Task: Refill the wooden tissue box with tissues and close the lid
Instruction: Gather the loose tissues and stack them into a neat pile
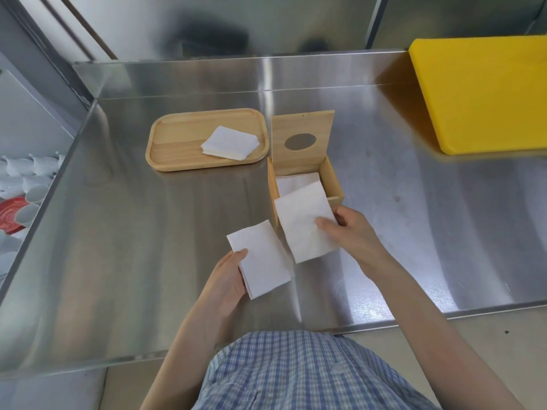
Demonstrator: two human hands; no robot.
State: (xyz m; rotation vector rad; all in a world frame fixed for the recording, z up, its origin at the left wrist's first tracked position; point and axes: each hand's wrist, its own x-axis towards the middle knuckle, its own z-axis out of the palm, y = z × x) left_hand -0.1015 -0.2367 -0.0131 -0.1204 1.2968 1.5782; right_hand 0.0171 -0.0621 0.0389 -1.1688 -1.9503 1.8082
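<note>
The wooden tissue box (334, 184) stands on the steel counter with its lid (302, 142) raised upright; the lid has an oval hole. White tissues (291, 182) lie inside the box. My right hand (347, 232) pinches a single white tissue (305, 226) just in front of the box, its top edge over the box's front wall. My left hand (228, 276) holds a small stack of folded tissues (262, 261) lower and to the left. A further pile of tissues (229, 142) rests on a wooden tray (177, 143) left of the box.
A yellow cutting board (485, 93) lies at the back right of the steel counter (133, 232). White cups and a red plate (11, 214) sit on a lower level off the counter's left edge. A steel wall rises behind.
</note>
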